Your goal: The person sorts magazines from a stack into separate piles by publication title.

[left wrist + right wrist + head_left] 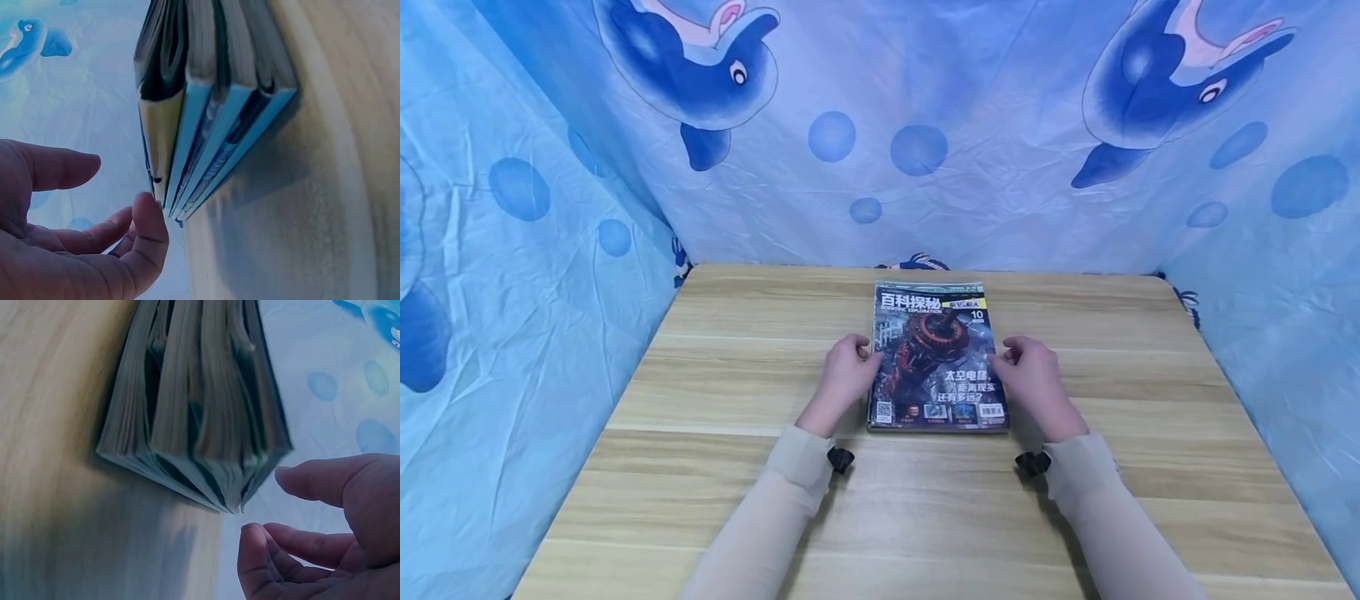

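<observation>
A stack of several magazines [934,354] lies flat near the table's far edge, its dark top cover showing a red machine and white lettering. My left hand [847,375] is at the stack's left side, my right hand [1033,383] at its right. In the left wrist view, the blue and yellowish spines [197,134] stand beyond the loosely bent fingers, thumb held apart. The right wrist view shows the page edges [178,406] with thumb and fingers parted close by. Neither hand grips the stack; whether any fingertip touches it I cannot tell.
The wood-grain table [737,358] extends around the stack. A blue cloth with dolphins and bubbles [917,208] hangs behind the table and along both sides. Each light sleeve has a small black device [841,459] at the wrist.
</observation>
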`<state>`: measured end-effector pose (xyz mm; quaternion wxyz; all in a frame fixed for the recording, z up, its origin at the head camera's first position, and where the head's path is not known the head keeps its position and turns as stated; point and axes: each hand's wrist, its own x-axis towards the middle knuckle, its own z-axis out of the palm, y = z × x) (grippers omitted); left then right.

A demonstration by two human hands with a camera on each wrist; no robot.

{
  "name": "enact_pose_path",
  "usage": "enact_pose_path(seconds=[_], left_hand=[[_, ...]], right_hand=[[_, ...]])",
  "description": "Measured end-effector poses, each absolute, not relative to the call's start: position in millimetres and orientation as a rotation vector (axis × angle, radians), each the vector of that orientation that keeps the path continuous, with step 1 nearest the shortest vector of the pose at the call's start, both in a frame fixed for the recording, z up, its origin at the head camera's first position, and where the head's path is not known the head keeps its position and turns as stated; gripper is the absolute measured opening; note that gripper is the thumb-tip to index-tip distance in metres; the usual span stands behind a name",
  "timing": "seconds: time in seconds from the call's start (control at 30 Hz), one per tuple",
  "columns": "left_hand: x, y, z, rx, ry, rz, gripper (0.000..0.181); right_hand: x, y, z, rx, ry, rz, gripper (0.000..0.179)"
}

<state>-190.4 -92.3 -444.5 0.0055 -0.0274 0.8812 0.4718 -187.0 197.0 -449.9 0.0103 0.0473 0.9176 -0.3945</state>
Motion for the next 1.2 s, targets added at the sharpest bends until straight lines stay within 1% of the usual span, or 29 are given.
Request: enact_pose_path(seconds=[0.2,0.63,1.0,1.2], left_hand=[[-194.8,-90.3,-444.3,-0.117,2.731,1.402,0.040],[-203.5,-88.7,-453.6,-0.101,2.717,1.357,0.038],[-199.5,-84.0,-446.2,-0.056,2.749,1.261,0.047],[-197.8,-81.9,-444.4,-0.079,2.737,1.287,0.049]], right_hand=[[-191.8,195.2,-452.4,0.221,2.789,-1.241,0.049],[-197.6,196.0,-455.5,0.191,2.773,-1.187,0.045],[-198.9,196.1,-454.4,0.191,2.755,-1.179,0.040],[-198.8,196.3,-454.4,0.187,2.752,-1.188,0.040]])
